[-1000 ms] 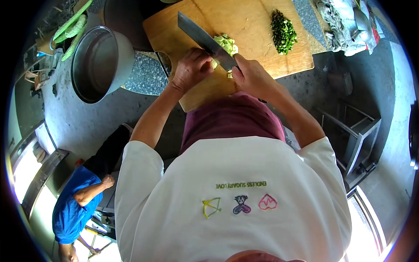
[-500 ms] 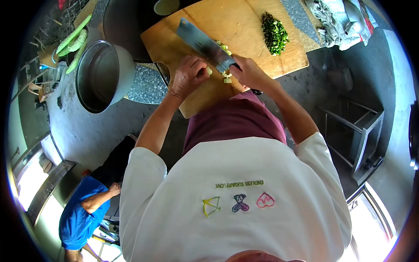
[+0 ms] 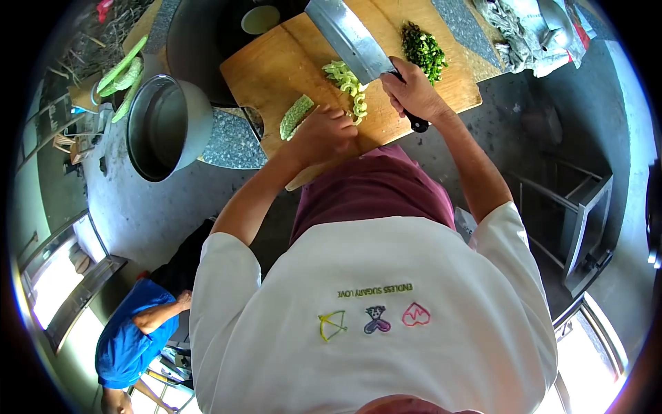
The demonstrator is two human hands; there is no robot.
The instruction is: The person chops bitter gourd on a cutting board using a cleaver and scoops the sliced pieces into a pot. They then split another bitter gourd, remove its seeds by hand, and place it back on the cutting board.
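My right hand [image 3: 416, 91] is wrapped round the black handle of a cleaver [image 3: 349, 40], whose wide blade is raised over the wooden cutting board [image 3: 269, 65]. Beside the pale green slices [image 3: 342, 74], my left hand [image 3: 324, 133] is low over the board, its fingers bent; whether they hold a slice is hidden. A piece of bumpy green vegetable [image 3: 296, 116] lies just left of my left hand. Chopped dark green pieces [image 3: 424, 52] are heaped on the board's right part.
A metal pot [image 3: 160, 127] stands left of the board, with whole green vegetables [image 3: 124, 77] beyond it. Behind the board is a dark wok holding a pale round object [image 3: 260, 20]. Cloths [image 3: 520, 34] lie at upper right. Another person [image 3: 138, 331] is at lower left.
The cleaver has gone from beside my left hand up and to the right. My left hand has moved right and towards me, uncovering the bumpy green piece.
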